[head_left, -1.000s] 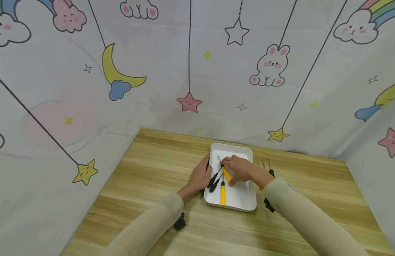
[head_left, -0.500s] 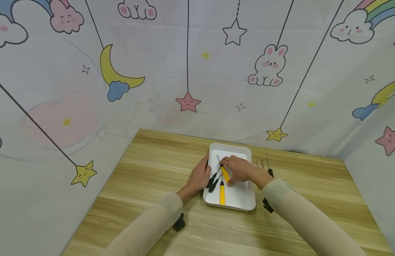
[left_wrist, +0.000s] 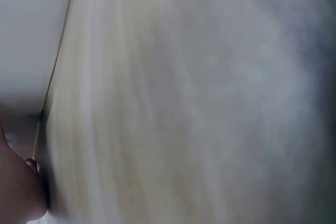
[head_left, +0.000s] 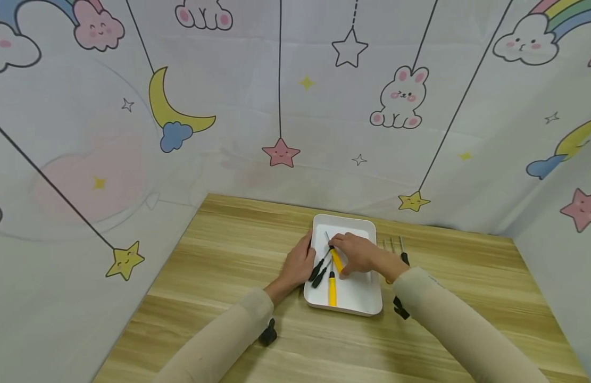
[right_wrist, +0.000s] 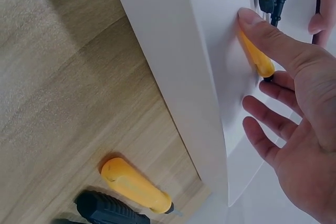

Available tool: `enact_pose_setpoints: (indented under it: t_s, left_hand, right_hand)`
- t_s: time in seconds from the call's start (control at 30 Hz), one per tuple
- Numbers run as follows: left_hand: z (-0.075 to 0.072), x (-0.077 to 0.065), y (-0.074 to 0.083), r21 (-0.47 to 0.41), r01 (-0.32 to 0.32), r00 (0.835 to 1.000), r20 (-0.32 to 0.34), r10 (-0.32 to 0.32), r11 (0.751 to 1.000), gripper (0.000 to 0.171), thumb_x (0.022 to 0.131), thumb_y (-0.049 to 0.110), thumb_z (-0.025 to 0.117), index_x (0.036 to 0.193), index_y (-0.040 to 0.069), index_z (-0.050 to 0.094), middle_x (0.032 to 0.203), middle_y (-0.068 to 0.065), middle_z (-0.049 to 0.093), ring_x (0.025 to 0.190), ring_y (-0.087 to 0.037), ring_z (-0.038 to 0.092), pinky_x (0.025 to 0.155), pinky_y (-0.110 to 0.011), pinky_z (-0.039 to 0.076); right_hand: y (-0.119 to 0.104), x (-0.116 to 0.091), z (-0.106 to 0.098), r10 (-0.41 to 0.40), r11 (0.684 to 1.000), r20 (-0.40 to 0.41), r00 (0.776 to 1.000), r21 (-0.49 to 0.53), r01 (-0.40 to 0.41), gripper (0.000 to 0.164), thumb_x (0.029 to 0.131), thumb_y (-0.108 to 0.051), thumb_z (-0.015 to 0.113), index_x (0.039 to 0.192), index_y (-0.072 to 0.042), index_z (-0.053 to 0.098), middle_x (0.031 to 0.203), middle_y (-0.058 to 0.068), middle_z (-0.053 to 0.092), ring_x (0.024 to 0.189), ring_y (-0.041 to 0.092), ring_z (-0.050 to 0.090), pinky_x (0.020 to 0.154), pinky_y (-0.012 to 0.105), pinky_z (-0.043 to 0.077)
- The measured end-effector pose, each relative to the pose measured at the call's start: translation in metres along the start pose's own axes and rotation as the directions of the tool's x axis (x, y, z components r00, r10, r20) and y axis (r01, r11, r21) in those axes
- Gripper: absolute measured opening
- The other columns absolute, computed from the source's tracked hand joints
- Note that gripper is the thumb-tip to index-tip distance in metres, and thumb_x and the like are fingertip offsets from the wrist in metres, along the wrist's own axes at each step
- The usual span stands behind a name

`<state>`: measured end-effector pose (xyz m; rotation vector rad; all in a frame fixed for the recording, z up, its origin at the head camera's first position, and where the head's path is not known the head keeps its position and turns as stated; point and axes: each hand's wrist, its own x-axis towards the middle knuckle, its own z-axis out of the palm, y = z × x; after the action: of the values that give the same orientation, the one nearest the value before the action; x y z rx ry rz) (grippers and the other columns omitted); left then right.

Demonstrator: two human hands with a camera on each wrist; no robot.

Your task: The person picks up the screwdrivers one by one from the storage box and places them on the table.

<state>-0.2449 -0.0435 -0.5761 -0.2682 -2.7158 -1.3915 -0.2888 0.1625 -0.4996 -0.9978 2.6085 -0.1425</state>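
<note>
My left hand [head_left: 297, 260] grips the left rim of a white tray [head_left: 369, 309]. In the left wrist view, blurred, only a bit of that hand [left_wrist: 20, 192] shows by the tray's wall [left_wrist: 31, 40]. Inside the tray my right hand [head_left: 357, 252] pinches a yellow-handled screwdriver [head_left: 336, 260]. The right wrist view shows the thumb at one end of its handle [right_wrist: 257, 55] and a fingertip by its dark collar, other fingers spread. Beside it lie another yellow screwdriver [head_left: 332, 291] and two black-handled screwdrivers [head_left: 316, 270] [head_left: 319, 278].
Right of the tray, several more screwdrivers lie on the wooden table [head_left: 218, 234], partly hidden by my right arm. Among them are a black-handled one [head_left: 404, 259] and a yellow-handled one [right_wrist: 135, 184]. A patterned white curtain [head_left: 247, 106] stands behind the table.
The head view has shifted slightly. Both hands, the tray and the screwdrivers keep their places relative to one another.
</note>
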Motion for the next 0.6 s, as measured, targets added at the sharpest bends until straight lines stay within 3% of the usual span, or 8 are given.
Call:
enact_pose_setpoints:
  t_s: [0.6]
  left_hand:
    - [0.001,-0.002,0.003,-0.01,0.001,1.0,-0.008,-0.001,1.0,0.058,0.111,0.014,0.04,0.167,0.002,0.029,0.169,-0.014,0.037,0.154,-0.029,0.037,0.124,-0.047,0.034]
  right_hand:
    - [0.007,-0.014,-0.008,0.021,1.0,-0.041,0.999,-0.02,-0.022,0.091,0.08,-0.044,0.094,0.153,-0.009,0.054,0.157,0.009,0.051,0.14,0.033,0.05,0.114,0.054,0.046]
